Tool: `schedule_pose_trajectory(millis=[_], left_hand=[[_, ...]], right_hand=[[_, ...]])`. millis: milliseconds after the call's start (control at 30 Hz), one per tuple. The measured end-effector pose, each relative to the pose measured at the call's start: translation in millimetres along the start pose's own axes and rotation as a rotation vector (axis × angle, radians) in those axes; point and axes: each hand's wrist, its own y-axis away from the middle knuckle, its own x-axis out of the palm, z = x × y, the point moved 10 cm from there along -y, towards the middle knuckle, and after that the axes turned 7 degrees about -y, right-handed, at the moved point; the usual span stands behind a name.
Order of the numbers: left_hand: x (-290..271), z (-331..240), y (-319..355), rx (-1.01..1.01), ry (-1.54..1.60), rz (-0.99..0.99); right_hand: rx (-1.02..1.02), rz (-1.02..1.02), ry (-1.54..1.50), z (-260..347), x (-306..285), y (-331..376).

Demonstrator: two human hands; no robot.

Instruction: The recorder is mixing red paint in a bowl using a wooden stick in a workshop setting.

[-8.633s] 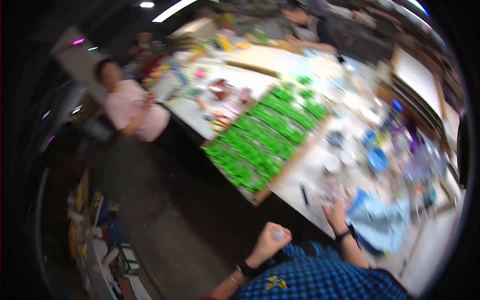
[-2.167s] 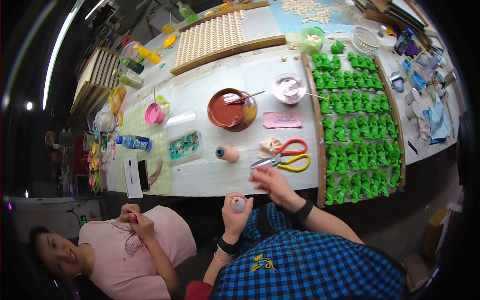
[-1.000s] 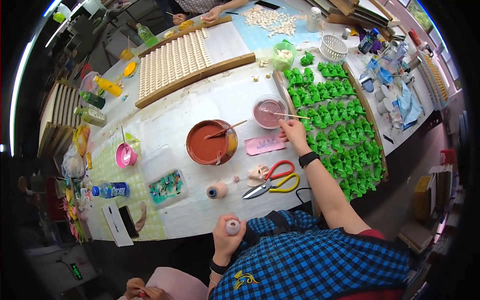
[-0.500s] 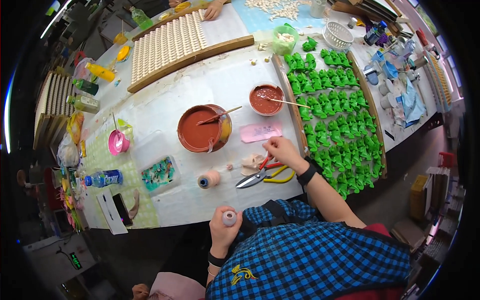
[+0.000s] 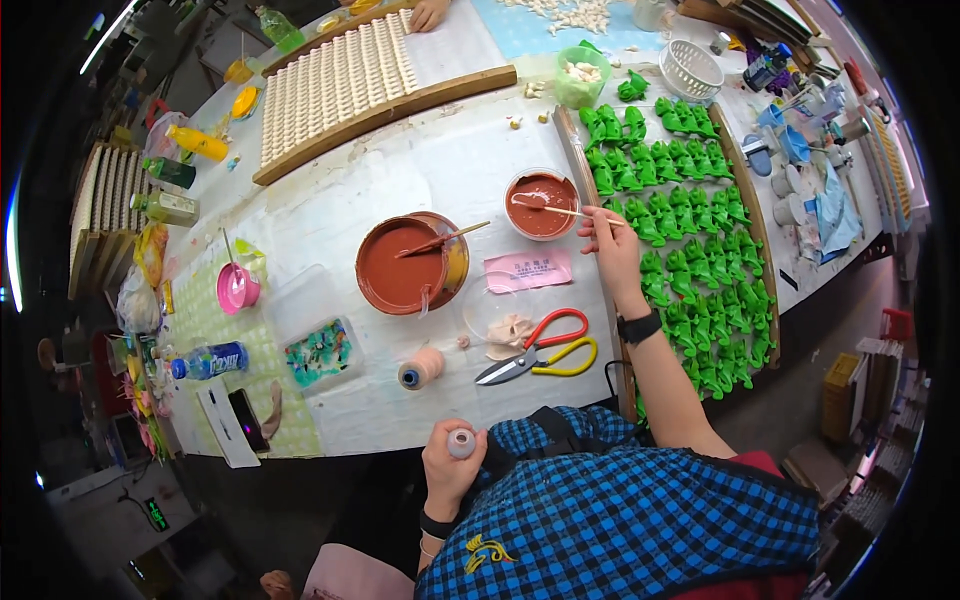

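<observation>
Head view: right hand [image 5: 612,245] is stretched out over the table, fingers pinched on a thin stick [image 5: 572,211] whose far end sits in the small bowl [image 5: 541,191] of reddish-brown paint. The grip is narrow, pen-like, which suits dipping or stirring. Left hand [image 5: 452,468] stays low by the torso at the table edge, closed around a small pale piece [image 5: 461,442], probably a figure or spool; too small to tell. It is kept close to the body, likely so the stick can come back to it.

The big paint bowl [image 5: 405,264] with its own stick sits just left of the small one. Scissors [image 5: 540,355] lie near the edge, a thread spool [image 5: 420,368] beside them, a pink card [image 5: 527,270] between bowls and scissors. The green figures [image 5: 690,230] fill a board to the right, within reach of the painting hand.

Versus half a second ago: the right hand was down by the scissors, and it is now up at the small bowl holding the stick. The left hand with its piece has hardly moved. The camera has shifted slightly, and the table layout is unchanged.
</observation>
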Motion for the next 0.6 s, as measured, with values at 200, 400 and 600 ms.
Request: schedule_pose_trajectory(millis=[200,400,600], left_hand=[[0.3,1.4,-12.3,-0.039,-0.018,0.016],[-1.0,-5.1,-23.4,0.020,-0.048,0.006],[4.0,-6.0,-27.7,0.062,-0.029,0.049]], right_hand=[[-0.263,-0.073,0.112,37.8,9.6,10.4],[-0.088,-0.012,0.311,22.4,7.6,21.1],[-0.168,-0.098,0.353,31.0,-2.8,14.4]])
